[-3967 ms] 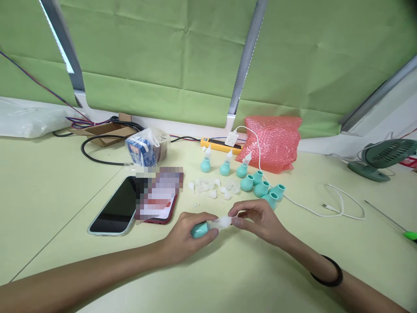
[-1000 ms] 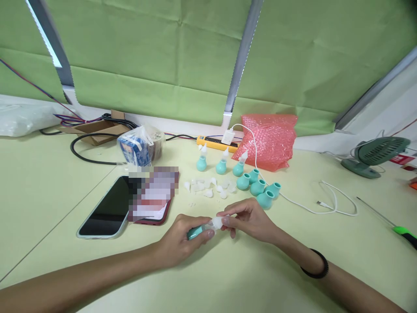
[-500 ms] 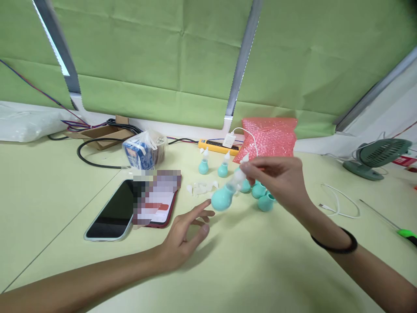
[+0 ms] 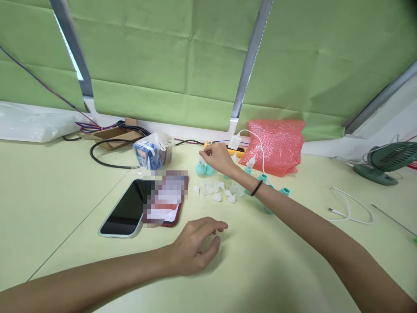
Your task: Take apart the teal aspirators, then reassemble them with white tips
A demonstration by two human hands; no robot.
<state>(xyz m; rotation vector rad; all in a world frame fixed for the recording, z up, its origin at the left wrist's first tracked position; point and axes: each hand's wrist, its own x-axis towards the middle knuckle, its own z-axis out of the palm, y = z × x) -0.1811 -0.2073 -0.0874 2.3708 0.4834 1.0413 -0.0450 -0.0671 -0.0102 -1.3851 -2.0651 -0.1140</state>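
Observation:
My right hand reaches far across the table, thumb and fingers pinched on the clear top of a nasal aspirator with a teal bulb. It stands upright beside another teal bulb. My left hand holds nothing near the table's front, its fingers apart and slightly curled. Between the hands lie several loose clear and white plastic parts. Under and behind my right forearm are more teal bulbs, partly hidden. One aspirator with a white tip shows behind the wrist.
Two phones, one dark-screened and one in a red case, lie left. Behind them stands a plastic-wrapped blue pack. A pink bubble-wrap bag and yellow power strip sit at the back. Rightward are a white cable and green fan.
My right hand has carried the aspirator from mid-table to the back left, beside another one. My left hand has drawn back a little from it. The view has shifted slightly.

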